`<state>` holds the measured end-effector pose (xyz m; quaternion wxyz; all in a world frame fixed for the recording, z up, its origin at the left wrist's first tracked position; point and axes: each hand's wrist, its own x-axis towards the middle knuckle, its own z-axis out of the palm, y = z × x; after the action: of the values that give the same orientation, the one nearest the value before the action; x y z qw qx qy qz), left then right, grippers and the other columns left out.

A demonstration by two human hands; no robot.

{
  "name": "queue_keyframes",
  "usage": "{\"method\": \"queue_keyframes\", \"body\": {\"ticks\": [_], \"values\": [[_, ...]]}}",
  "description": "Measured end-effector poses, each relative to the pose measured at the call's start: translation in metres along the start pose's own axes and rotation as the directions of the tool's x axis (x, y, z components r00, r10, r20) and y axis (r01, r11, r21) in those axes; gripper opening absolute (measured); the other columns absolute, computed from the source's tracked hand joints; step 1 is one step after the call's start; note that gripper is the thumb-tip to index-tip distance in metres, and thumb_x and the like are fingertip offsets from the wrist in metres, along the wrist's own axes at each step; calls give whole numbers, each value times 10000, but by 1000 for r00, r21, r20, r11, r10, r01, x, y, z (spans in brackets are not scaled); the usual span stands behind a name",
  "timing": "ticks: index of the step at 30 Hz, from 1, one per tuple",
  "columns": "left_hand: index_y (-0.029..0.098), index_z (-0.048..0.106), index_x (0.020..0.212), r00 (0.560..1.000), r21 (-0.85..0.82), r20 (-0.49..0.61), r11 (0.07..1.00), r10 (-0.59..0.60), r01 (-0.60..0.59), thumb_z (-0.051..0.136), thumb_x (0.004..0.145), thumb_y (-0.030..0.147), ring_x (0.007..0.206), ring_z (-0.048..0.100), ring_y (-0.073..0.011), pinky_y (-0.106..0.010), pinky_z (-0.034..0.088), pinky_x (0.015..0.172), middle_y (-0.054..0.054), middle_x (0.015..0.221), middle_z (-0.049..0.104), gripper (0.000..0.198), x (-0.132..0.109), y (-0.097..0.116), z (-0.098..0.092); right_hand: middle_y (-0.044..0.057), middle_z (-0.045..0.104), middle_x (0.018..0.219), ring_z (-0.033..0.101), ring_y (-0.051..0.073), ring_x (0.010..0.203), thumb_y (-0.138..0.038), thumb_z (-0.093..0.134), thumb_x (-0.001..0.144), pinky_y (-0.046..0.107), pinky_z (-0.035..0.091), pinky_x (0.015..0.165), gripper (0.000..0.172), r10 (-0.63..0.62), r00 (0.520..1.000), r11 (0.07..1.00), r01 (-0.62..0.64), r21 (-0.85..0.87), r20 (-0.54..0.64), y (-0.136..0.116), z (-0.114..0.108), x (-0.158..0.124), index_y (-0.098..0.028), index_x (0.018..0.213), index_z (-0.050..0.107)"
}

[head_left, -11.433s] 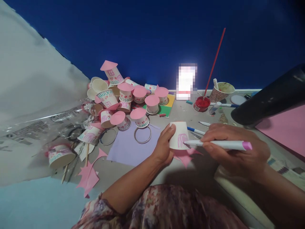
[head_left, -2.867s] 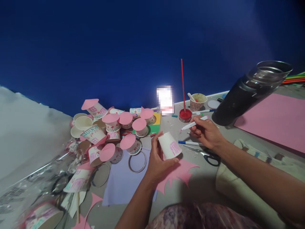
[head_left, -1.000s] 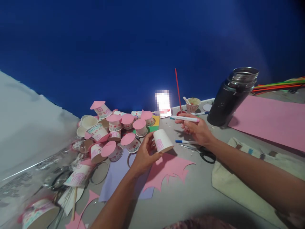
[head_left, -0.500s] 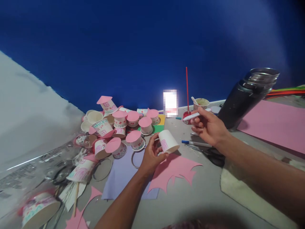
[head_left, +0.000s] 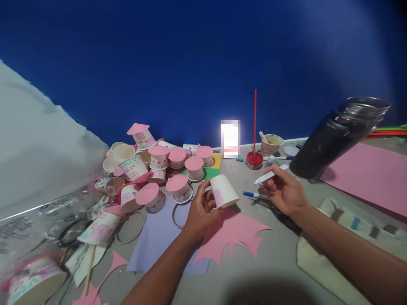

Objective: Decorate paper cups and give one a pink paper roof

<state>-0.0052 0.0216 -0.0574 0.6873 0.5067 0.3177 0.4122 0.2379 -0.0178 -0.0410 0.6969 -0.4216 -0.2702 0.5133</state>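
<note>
My left hand (head_left: pixel 203 212) grips a white paper cup (head_left: pixel 226 190) that is tilted, mouth downward to the right. A purple arched drawing shows on the cup's side. To its right, my right hand (head_left: pixel 286 190) pinches a white marker (head_left: pixel 270 175), whose purplish tip points left toward the cup but stays apart from it. Below the cup lies a pink paper scrap (head_left: pixel 233 235) with a jagged, cut-out edge. Partly behind my right hand, a blue-capped marker (head_left: pixel 254 195) rests on the table.
Decorated cups with pink cone roofs (head_left: pixel 177 183) crowd the left side. Purple paper (head_left: pixel 155 237) lies under my left forearm. A dark metal flask (head_left: pixel 337 135) leans at the right, near pink sheets (head_left: pixel 369 178) and a stained cloth (head_left: pixel 321 250). A red pot (head_left: pixel 254 161) stands behind.
My right hand has lowered slightly, bringing the marker down closer to the cup's height. The cup remains in my left hand, turned a little. The view has shifted slightly.
</note>
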Motion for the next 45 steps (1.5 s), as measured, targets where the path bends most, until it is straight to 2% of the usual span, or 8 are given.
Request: {"method": "queue_keyframes", "body": {"ticks": [4,8,12,22,29,39,43,45], "values": [[247,451,1403,998,3,4,998,-55,55,785,637,112,1086,661,-229,-311,521,855,-106,1273,661,846,-1,2,3,-52,452,464,363,95,432,-572,844,753,247,324,410,373,35,999,999,-34,-41,20,3,10,-7,-219,748,722],[252,486,1390,1000,46,-30,999,-1,3,767,647,102,1187,630,-260,-327,520,894,-112,1339,636,808,-1,1,3,-24,586,539,450,108,486,-544,911,699,248,368,438,363,12,1000,994,-11,-106,11,-6,11,-9,-244,836,758],[262,464,1439,1000,96,-14,995,9,-8,798,684,150,1084,651,-242,-356,525,880,-119,1362,616,833,-1,0,2,0,673,611,491,107,516,-555,949,637,248,415,470,392,1,1000,987,-1,-163,5,-11,4,-11,-257,817,768],[260,506,1405,988,339,20,929,150,-148,643,669,23,1306,570,-293,-377,489,1002,-125,1519,502,785,-4,2,3,13,714,691,596,151,582,-556,915,709,261,466,457,330,-57,998,943,52,-329,-5,-2,-11,-24,-297,852,768],[257,420,1443,990,363,42,921,135,-141,611,677,3,1355,536,-288,-417,460,1073,-128,1532,493,829,-3,-5,-1,-8,722,740,632,146,635,-491,854,815,263,554,547,258,-60,998,916,67,-396,29,-1,-17,-24,-289,941,753],[264,473,1396,962,465,89,843,259,-270,659,719,25,1418,468,-312,-409,508,1038,-138,1538,412,742,-4,-10,-3,-6,703,711,644,158,643,-525,797,862,273,551,556,262,-69,989,872,123,-474,130,2,-19,-29,-272,908,744],[263,466,1403,961,469,112,839,254,-276,646,739,29,1406,491,-309,-413,518,1034,-139,1536,419,726,-4,-9,-1,6,758,757,620,160,581,-501,713,940,293,528,511,222,-163,975,807,220,-548,151,0,-12,-33,-300,1024,756],[264,468,1401,947,533,126,786,294,-315,646,743,28,1415,478,-309,-416,520,1039,-140,1512,445,721,-4,-8,-1,18,796,862,653,173,627,-435,657,991,325,560,570,194,-288,937,705,347,-619,197,-2,-9,-32,-313,1114,743]]}}
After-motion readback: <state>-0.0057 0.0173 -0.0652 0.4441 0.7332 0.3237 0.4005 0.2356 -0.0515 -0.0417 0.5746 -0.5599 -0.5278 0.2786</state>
